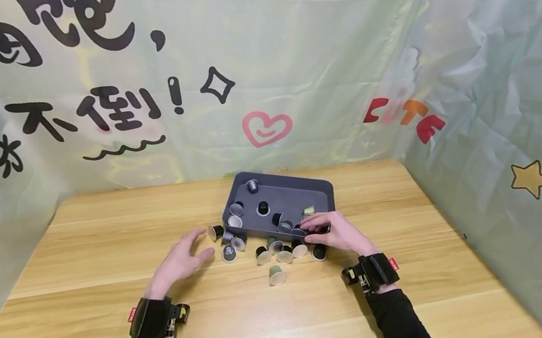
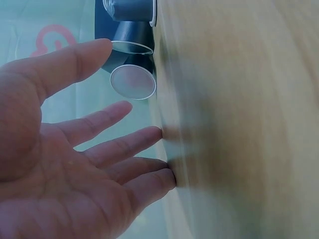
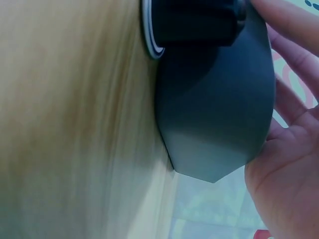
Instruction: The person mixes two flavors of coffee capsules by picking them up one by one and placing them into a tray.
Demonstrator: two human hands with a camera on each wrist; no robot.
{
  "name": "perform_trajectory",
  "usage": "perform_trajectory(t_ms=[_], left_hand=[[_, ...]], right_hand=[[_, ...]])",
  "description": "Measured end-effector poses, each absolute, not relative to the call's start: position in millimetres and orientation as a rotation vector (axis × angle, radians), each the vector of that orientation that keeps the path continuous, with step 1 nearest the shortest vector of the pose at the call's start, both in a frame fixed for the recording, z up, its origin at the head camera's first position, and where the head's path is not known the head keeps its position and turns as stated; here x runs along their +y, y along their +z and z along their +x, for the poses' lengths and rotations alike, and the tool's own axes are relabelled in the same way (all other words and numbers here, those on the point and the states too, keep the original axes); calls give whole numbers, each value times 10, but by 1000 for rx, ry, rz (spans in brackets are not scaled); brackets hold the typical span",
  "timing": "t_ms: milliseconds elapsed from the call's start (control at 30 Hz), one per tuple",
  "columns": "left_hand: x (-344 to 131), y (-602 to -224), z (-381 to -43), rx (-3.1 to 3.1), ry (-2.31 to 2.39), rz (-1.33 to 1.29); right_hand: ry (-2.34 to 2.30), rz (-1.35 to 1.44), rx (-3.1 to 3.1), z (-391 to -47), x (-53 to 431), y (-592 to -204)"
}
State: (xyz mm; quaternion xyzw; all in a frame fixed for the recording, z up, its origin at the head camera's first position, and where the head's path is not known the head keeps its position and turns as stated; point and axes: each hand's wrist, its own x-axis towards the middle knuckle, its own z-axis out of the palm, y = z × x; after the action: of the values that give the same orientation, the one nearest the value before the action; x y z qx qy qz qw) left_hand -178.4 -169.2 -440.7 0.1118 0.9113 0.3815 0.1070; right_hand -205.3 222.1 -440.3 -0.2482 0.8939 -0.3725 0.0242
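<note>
Small coffee capsules, dark and pale green with light lids, lie in and before a dark grey tray (image 1: 283,179). My left hand (image 1: 180,265) is at the tray's left, fingers spread and holding nothing. Just beyond its fingertips lies a black capsule (image 1: 215,232); in the left wrist view several capsules, one with a pale lid (image 2: 133,82), are apart from the fingers. My right hand (image 1: 334,232) reaches over the tray's front right rim, fingertips beside a capsule (image 1: 298,232). In the right wrist view the tray's wall (image 3: 214,114) hides those fingertips, so any grip is unclear.
A lone pale green capsule (image 1: 276,275) lies nearest me on the wooden table (image 1: 273,330). A black capsule (image 1: 318,252) lies below the right hand. Behind the table hangs a printed cloth (image 1: 307,60), and another side of it runs along the right.
</note>
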Motion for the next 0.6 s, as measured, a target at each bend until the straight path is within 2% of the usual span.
perform_trajectory(t_ms=[233,400,600], left_hand=[[-1690,-4353,-1794,2653,1140,356],[-1690,-4312,-1799,2638,1175,392],[-1666,-4271,-1821,2612,1201,445]], right_hand=[[-1285,-742,2739,-2015,2237,-4356],[-1608,-640,2768,-1979,2246,-4266],[-1938,-307,2773,-1978,2297,-4216]])
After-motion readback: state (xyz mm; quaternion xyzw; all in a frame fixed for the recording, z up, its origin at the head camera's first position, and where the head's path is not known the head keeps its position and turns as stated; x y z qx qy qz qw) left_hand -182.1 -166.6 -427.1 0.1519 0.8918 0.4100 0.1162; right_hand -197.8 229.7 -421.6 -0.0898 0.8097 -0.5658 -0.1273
